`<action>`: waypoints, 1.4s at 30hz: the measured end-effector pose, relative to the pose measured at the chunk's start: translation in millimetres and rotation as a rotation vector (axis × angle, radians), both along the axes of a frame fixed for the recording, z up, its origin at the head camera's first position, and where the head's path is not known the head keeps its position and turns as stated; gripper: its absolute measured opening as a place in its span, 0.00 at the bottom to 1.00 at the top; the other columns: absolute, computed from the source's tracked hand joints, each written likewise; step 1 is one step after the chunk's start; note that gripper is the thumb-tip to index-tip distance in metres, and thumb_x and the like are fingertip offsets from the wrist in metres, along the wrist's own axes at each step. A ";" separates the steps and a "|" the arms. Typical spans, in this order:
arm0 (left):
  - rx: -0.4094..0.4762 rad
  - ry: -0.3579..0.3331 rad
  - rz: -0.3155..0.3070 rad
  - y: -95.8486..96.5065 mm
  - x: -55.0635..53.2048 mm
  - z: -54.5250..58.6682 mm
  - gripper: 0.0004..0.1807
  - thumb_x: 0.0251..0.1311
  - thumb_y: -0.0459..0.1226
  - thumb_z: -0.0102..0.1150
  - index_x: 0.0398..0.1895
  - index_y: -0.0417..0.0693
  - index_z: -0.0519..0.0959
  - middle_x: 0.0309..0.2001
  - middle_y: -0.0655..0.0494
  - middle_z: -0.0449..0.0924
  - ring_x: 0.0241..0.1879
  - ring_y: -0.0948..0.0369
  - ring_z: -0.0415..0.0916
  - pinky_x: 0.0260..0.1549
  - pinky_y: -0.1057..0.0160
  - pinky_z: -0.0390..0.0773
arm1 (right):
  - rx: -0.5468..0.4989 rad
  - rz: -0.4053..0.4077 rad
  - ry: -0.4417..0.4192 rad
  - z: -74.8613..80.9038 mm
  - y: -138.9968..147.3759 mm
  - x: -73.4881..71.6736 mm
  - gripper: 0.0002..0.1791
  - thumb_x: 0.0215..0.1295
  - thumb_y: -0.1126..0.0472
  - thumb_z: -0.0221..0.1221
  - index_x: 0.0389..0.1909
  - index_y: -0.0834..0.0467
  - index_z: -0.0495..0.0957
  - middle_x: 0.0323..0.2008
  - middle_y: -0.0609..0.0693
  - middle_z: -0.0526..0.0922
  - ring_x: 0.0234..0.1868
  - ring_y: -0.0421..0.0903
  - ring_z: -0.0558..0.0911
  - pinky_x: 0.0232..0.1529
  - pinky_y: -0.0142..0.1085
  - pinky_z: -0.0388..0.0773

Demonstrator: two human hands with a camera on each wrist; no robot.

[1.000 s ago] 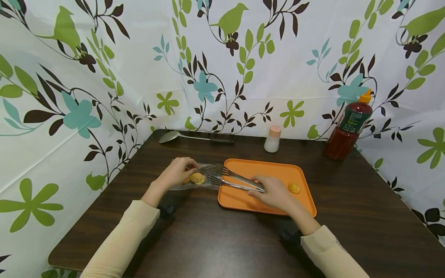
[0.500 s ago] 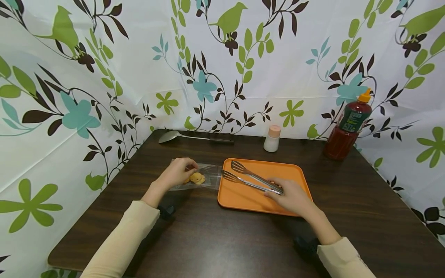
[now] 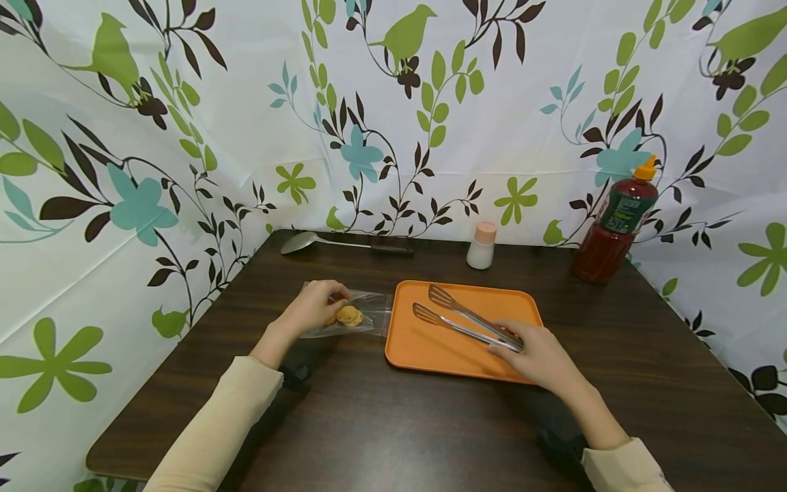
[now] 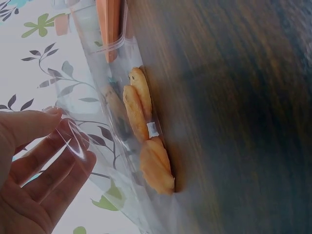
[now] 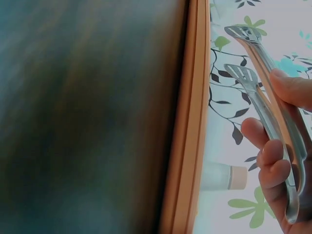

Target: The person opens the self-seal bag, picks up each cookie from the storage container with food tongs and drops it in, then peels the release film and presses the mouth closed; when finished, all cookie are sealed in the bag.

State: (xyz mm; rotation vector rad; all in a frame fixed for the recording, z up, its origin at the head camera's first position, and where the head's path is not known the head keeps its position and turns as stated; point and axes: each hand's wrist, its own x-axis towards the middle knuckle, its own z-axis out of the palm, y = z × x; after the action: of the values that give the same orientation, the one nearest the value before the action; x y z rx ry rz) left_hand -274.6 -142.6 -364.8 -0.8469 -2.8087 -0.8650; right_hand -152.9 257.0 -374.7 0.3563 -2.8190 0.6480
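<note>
My left hand (image 3: 315, 304) pinches the upper film of a clear plastic bag (image 3: 376, 305) between thumb and fingers. In the left wrist view the film is lifted, and several golden cookies (image 4: 157, 165) lie inside against the table side. The bag's zip end reaches the left rim of the orange tray (image 3: 415, 355). My right hand (image 3: 541, 352) grips metal tongs (image 3: 483, 322) over the tray. The tongs' slotted heads point left and stand apart, with nothing between them. In the head view, the right part of the tray is covered by the right hand.
At the back lie a serving spoon (image 3: 301, 241) with a black handle and, further right, a white shaker (image 3: 480, 254) with a pink cap. A red sauce bottle (image 3: 605, 239) stands at the back right. Patterned sheeting (image 3: 393, 137) rises behind the dark table (image 3: 369, 424).
My right hand and the tongs have moved right, from above the bag to above the tray. The swirl cookie on the tray is now hidden behind that hand. The left hand stays put.
</note>
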 end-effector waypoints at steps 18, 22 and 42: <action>0.001 0.007 0.004 -2.4 0.9 -0.4 0.07 0.64 0.31 0.60 0.41 0.38 0.84 0.40 0.47 0.85 0.40 0.55 0.82 0.40 0.56 0.82 | 0.016 -0.097 -0.079 6.2 38.3 25.3 0.30 0.60 0.46 0.66 0.60 0.59 0.77 0.33 0.50 0.81 0.27 0.44 0.70 0.25 0.34 0.63; 0.003 0.007 0.004 -2.8 1.3 0.0 0.07 0.64 0.31 0.60 0.41 0.38 0.84 0.40 0.47 0.85 0.40 0.55 0.82 0.40 0.56 0.82 | 0.032 -0.125 -0.086 7.3 46.6 30.4 0.33 0.60 0.43 0.66 0.60 0.59 0.77 0.42 0.57 0.84 0.32 0.46 0.74 0.30 0.37 0.68; 0.012 0.018 0.001 -7.8 2.3 -1.6 0.06 0.64 0.32 0.60 0.40 0.39 0.84 0.39 0.49 0.85 0.38 0.58 0.82 0.37 0.58 0.82 | 0.074 -0.239 -0.118 4.6 94.7 56.8 0.33 0.61 0.40 0.64 0.58 0.60 0.76 0.36 0.57 0.84 0.29 0.47 0.72 0.27 0.38 0.65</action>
State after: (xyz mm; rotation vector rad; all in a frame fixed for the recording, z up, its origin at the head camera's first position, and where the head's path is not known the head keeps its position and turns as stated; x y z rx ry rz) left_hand -272.3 -150.4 -366.4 -0.8472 -2.7859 -0.8686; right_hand -96.1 351.7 -370.1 -0.0089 -2.9388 0.5297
